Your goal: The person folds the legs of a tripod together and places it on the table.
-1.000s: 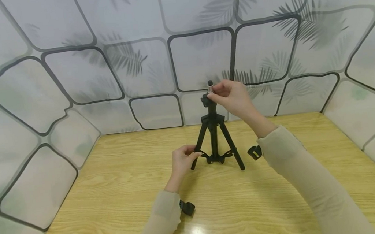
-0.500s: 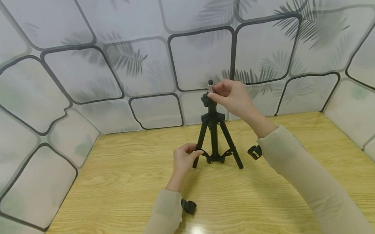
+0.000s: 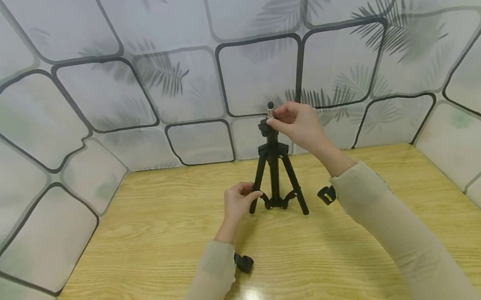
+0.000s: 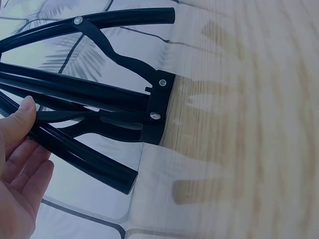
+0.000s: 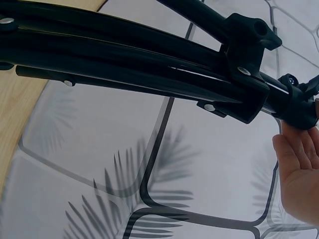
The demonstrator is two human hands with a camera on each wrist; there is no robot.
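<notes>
A small black tripod [image 3: 274, 171] stands upright near the back of the table, its legs partly spread. My left hand [image 3: 237, 203] pinches the left leg low down, thumb in front, beside the brace. In the left wrist view, the foot of the held leg [image 4: 107, 169] shows apart from its dark reflection on the tabletop. At the top, my right hand [image 3: 299, 122] pinches the tripod's head just below a silver post [image 3: 270, 112] with a black tip. From the right wrist view, several fingers [image 5: 294, 149] lie against the head's collar; the thumb is hidden.
The wood-grain table [image 3: 155, 251] is glossy and reflects light. A patterned cloth wall [image 3: 193, 88] rises close behind the tripod and at both sides. Black camera mounts [image 3: 244, 263] stick out from both wrists.
My left hand has shifted slightly right and up with the left leg, and the tripod's legs have drawn closer together. My right hand holds its place at the top.
</notes>
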